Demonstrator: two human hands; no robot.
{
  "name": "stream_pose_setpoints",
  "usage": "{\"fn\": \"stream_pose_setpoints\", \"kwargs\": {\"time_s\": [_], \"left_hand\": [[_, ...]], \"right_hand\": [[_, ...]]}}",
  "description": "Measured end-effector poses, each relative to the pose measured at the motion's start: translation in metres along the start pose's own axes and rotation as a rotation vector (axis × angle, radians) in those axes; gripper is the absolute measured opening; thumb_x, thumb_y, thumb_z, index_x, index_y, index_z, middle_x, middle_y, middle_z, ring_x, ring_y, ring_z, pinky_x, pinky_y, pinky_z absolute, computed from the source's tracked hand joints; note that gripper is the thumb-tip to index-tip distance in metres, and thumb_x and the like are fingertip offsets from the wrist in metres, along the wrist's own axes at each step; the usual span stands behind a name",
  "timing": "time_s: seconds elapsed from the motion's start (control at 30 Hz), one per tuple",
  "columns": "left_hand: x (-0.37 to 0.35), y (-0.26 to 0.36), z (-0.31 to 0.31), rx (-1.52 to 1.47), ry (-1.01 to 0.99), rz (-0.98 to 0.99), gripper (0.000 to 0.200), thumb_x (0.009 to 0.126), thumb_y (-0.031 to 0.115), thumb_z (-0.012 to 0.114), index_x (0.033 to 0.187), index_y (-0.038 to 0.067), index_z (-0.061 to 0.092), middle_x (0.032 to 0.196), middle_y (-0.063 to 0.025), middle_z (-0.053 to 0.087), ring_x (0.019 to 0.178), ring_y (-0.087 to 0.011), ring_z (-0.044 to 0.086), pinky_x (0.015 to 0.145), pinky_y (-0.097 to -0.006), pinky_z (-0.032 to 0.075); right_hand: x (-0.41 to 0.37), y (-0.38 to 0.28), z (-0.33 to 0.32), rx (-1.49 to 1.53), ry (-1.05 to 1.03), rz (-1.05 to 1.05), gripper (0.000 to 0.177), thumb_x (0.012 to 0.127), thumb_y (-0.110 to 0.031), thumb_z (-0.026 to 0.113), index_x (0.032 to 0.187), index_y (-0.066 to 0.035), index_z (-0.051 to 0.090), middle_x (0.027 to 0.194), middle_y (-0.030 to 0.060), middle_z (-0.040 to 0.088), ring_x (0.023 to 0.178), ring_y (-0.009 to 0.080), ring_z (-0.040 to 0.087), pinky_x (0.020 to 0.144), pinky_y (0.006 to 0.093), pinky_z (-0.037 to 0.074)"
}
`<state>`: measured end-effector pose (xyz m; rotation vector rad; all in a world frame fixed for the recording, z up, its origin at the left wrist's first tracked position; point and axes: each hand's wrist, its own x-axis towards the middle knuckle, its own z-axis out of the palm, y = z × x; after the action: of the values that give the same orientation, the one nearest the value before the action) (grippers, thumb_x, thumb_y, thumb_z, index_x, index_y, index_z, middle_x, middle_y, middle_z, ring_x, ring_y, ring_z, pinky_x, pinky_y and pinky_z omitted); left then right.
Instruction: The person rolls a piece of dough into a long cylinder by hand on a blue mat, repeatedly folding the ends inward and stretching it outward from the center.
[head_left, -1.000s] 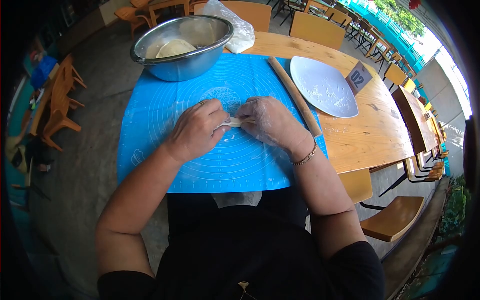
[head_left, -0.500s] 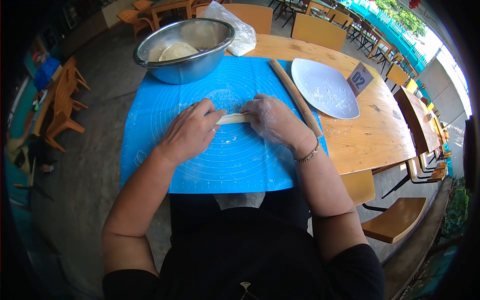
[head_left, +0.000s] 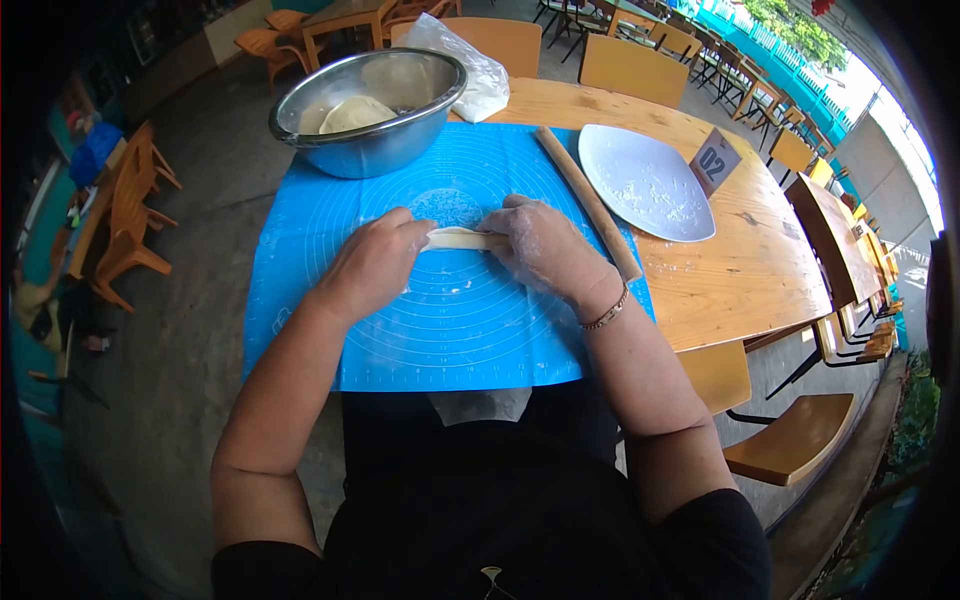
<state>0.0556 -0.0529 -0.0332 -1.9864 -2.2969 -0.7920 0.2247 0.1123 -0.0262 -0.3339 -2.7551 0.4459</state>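
A pale strip of dough point(head_left: 460, 239) stretches between my two hands over the blue silicone mat point(head_left: 420, 350). My left hand point(head_left: 375, 262) has its fingers closed on the strip's left end. On the right end, my right hand point(head_left: 545, 248), dusted with flour, grips the dough in bent fingers. Loose flour point(head_left: 447, 207) lies on the mat just beyond the strip. A wooden rolling pin point(head_left: 590, 203) rests slantwise on the mat, to the right of my right hand.
A steel bowl point(head_left: 375, 148) holding a dough ball point(head_left: 357, 114) stands at the back left. Behind it is a plastic bag point(head_left: 470, 75) of white powder. A floury white plate point(head_left: 650, 190) and a number sign point(head_left: 713, 162) are at the right.
My left hand's fingers have drawn together around the left end of the dough strip. The right hand keeps its hold, and the view has shifted slightly.
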Motion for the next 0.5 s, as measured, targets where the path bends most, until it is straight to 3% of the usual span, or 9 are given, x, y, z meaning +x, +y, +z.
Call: {"fn": "stream_pose_setpoints", "kwargs": {"time_s": [0.13,0.2,0.23,0.37,0.43,0.5], "left_hand": [[0.007,-0.009,-0.009,-0.229,-0.007,0.009,0.022,0.095,0.009,0.064,0.112,-0.003,0.072,0.096,-0.0202,0.071,0.083,-0.0279,0.069,0.077,-0.037,0.056],[0.008,-0.008,-0.018,-0.469,-0.203,-0.257,0.02,0.094,0.011,0.067,0.106,-0.003,0.074,0.095,-0.0195,0.074,0.079,-0.0227,0.07,0.073,-0.0339,0.055],[0.008,-0.011,-0.019,-0.47,-0.202,-0.263,0.02,0.094,0.011,0.067,0.106,-0.003,0.074,0.095,-0.0195,0.074,0.079,-0.0227,0.07,0.073,-0.0339,0.055],[0.01,-0.015,-0.024,-0.341,-0.284,-0.253,0.017,0.091,0.01,0.071,0.1,-0.003,0.075,0.09,-0.0149,0.074,0.074,-0.0167,0.068,0.067,-0.0309,0.053],[0.009,-0.012,-0.024,-0.229,-0.27,-0.231,0.015,0.089,0.009,0.072,0.098,-0.003,0.075,0.087,-0.0134,0.073,0.073,-0.0146,0.067,0.066,-0.029,0.052],[0.006,-0.012,-0.023,0.028,-0.089,-0.16,0.012,0.089,0.006,0.071,0.097,-0.002,0.075,0.093,-0.0154,0.073,0.077,-0.0205,0.068,0.068,-0.0336,0.053]], "right_hand": [[0.004,0.011,-0.001,0.082,-0.016,-0.031,0.019,0.085,-0.007,0.064,0.1,-0.004,0.075,0.096,0.0206,0.071,0.09,0.0369,0.07,0.084,0.0431,0.056],[0.002,0.007,-0.009,0.172,-0.058,0.014,0.018,0.085,-0.006,0.064,0.099,-0.003,0.075,0.094,0.0212,0.072,0.089,0.037,0.07,0.084,0.0426,0.056],[0.002,0.005,-0.012,0.262,-0.1,0.059,0.017,0.084,-0.006,0.064,0.097,-0.002,0.075,0.092,0.0219,0.072,0.088,0.0371,0.07,0.083,0.0422,0.055],[0.004,0.009,-0.01,0.286,-0.159,0.124,0.015,0.085,-0.007,0.063,0.093,-0.002,0.075,0.089,0.0219,0.072,0.086,0.0387,0.069,0.081,0.0429,0.055],[0.005,0.012,-0.008,0.112,-0.113,0.086,0.015,0.087,-0.01,0.062,0.09,-0.003,0.075,0.09,0.0208,0.071,0.087,0.0393,0.068,0.082,0.0438,0.055],[0.004,0.012,-0.008,0.028,-0.066,0.088,0.015,0.088,-0.009,0.063,0.091,-0.001,0.075,0.091,0.0201,0.07,0.087,0.0367,0.067,0.082,0.0427,0.054]]}}
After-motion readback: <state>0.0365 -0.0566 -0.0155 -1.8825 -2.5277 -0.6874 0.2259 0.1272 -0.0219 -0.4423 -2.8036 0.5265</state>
